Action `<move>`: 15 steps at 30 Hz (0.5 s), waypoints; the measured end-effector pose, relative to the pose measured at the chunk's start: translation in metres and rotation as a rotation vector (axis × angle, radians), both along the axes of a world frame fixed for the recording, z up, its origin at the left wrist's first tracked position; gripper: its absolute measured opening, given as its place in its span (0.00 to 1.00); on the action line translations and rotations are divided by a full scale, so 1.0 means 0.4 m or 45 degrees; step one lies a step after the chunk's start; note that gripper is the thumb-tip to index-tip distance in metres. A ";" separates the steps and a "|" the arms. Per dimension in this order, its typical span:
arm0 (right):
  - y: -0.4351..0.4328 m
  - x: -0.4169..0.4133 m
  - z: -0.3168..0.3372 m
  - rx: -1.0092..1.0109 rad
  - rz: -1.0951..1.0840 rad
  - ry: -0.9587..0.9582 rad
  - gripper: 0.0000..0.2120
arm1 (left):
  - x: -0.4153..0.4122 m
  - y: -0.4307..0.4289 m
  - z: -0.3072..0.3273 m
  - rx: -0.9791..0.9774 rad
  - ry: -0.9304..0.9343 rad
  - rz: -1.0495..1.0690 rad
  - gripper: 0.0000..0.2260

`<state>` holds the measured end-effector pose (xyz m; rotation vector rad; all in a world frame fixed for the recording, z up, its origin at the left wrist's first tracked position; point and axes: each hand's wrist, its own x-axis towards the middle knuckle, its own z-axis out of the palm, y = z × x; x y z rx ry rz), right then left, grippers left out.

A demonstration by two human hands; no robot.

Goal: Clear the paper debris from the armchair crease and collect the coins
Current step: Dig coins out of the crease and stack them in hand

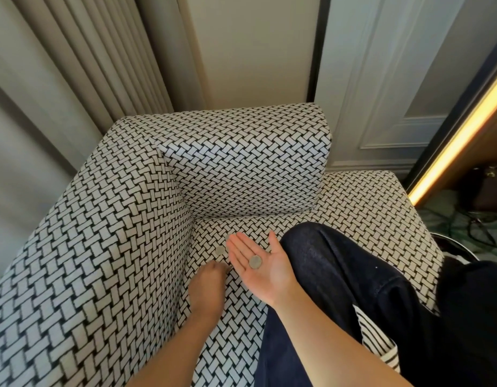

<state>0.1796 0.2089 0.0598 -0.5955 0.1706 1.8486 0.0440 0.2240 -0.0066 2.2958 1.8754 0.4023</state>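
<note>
Right hand [258,263]: palm up, fingers spread flat, cradling one coin [255,262].
Left hand [208,277]: fingertips down on seat [353,202], grip unclear.
Loose coin [220,250]: just beyond left fingertips.

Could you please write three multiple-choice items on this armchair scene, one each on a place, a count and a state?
1. Where does the loose coin lie?
A. On the seat cushion near the crease
B. On top of the armrest
C. On the floor

2. How many coins rest in the right hand?
A. None
B. One
C. Three

3. How is the right hand held?
A. Clenched in a fist
B. Flat, palm down on the seat
C. Open, palm up

Answers: 1 A, it sits on the patterned seat just beyond the left hand. 2 B, a single palm coin shows. 3 C, the fingers are spread and the palm faces up.
</note>
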 end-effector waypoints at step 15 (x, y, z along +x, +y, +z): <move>-0.003 0.001 -0.010 -0.007 0.065 -0.066 0.32 | 0.071 -0.021 0.150 0.020 -0.821 -0.084 0.03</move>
